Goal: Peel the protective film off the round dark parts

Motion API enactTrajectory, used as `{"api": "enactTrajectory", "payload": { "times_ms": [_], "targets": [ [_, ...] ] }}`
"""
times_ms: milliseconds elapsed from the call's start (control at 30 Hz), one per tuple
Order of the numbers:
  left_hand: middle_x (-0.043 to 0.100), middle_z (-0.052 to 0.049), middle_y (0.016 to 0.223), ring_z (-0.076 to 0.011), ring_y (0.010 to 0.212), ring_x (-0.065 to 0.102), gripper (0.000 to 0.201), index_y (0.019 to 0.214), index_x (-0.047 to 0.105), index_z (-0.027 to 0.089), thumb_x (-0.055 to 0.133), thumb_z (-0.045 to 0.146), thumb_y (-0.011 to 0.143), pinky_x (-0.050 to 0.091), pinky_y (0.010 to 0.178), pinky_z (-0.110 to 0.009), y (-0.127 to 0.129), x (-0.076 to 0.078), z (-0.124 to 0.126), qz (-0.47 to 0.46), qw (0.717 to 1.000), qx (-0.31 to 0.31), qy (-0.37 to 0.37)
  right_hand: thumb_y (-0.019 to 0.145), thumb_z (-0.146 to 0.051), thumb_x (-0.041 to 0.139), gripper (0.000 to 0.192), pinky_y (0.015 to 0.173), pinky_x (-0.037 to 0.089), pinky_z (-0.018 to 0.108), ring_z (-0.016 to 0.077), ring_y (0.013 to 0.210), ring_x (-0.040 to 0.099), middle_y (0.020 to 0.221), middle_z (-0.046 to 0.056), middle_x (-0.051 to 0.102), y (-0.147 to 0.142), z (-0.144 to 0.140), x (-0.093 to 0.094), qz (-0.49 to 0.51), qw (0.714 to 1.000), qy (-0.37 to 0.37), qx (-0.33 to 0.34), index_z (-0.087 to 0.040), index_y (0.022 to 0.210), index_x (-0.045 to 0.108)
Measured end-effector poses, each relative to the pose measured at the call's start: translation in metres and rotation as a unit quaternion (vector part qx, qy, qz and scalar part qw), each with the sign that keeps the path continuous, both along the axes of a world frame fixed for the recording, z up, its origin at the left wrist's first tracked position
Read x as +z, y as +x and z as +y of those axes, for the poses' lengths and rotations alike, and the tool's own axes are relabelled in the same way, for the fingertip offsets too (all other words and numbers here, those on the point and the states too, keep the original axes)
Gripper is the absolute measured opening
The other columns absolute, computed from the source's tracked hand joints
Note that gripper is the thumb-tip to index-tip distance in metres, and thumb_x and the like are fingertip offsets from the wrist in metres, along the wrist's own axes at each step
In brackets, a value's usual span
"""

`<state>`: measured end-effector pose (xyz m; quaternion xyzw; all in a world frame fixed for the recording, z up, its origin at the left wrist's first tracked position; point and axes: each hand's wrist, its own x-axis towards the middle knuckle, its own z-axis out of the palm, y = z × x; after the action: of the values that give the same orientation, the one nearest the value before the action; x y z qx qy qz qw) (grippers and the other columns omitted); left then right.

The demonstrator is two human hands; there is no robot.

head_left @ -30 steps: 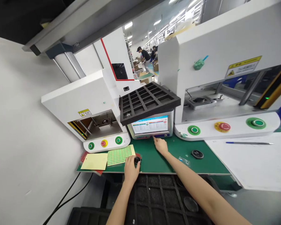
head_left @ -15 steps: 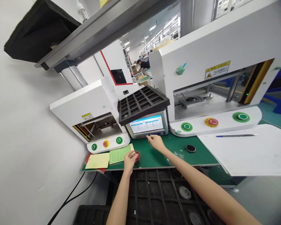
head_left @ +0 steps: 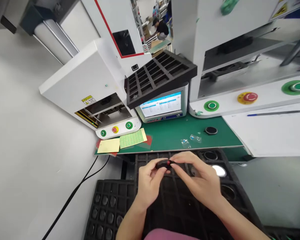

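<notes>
Between both hands is a small dark round part (head_left: 162, 163) with a red spot at its right edge. My left hand (head_left: 149, 181) pinches it between thumb and fingers. My right hand (head_left: 202, 180) is closed at the red-spotted edge, thumb and fingertips meeting there. Fingers cover much of the part, so its exact kind cannot be made out. Both hands are above a black compartment tray (head_left: 176, 203), whose right-hand cells hold round pieces, one shining white (head_left: 219, 170). On the green bench (head_left: 162, 135) lies a sheet of green dot stickers (head_left: 132, 138), beside a plain yellow sheet (head_left: 108, 145).
A monitor (head_left: 162, 106) stands beneath a tilted black tray (head_left: 160, 75). White press machines flank it, with green buttons (head_left: 211, 105) and red buttons (head_left: 250, 97). A black disc (head_left: 211, 130), clear plastic scraps (head_left: 195, 138) and a pen (head_left: 277, 113) on paper lie rightward. Another tray (head_left: 106, 213) holds several discs.
My left hand has left the sticker sheet and my right hand the monitor's front. Both have come together over the tray, now holding the dark round part. The view has tilted downward.
</notes>
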<state>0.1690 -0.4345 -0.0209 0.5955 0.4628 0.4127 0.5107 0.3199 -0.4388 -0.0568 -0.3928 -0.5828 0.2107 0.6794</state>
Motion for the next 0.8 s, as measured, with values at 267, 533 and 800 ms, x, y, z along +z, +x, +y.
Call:
{"api": "enactTrajectory", "payload": {
  "times_ms": [267, 533, 800],
  "targets": [
    [0.075, -0.009, 0.105, -0.0176, 0.097, 0.070, 0.025, 0.119, 0.066, 0.016, 0.053, 0.019, 0.098, 0.057, 0.087, -0.029, -0.005, 0.025, -0.016, 0.215, 0.938, -0.104, 0.250, 0.086, 0.000, 0.060, 0.026, 0.065, 0.059, 0.026, 0.0151, 0.074, 0.069, 0.080, 0.002, 0.069, 0.018, -0.024, 0.023, -0.053, 0.996, 0.050, 0.048, -0.023, 0.098, 0.062],
    [0.073, -0.010, 0.114, -0.0184, 0.104, 0.067, 0.027, 0.122, 0.063, 0.016, 0.050, 0.019, 0.099, 0.057, 0.092, -0.031, -0.011, 0.031, -0.010, 0.265, 0.901, -0.195, 0.284, 0.093, -0.008, 0.052, 0.017, 0.064, 0.056, 0.020, 0.0122, 0.072, 0.064, 0.079, 0.001, 0.063, 0.038, -0.025, 0.023, -0.145, 0.977, -0.008, 0.159, -0.025, 0.093, 0.053],
    [0.073, -0.010, 0.113, -0.0181, 0.102, 0.068, 0.027, 0.122, 0.064, 0.014, 0.053, 0.017, 0.097, 0.057, 0.092, -0.030, -0.008, 0.029, -0.009, 0.246, 0.907, -0.195, 0.280, 0.091, -0.004, 0.056, 0.021, 0.065, 0.058, 0.019, 0.0109, 0.071, 0.066, 0.080, 0.000, 0.067, 0.039, -0.026, 0.022, -0.125, 0.984, 0.020, 0.125, -0.024, 0.097, 0.057]
  ]
}}
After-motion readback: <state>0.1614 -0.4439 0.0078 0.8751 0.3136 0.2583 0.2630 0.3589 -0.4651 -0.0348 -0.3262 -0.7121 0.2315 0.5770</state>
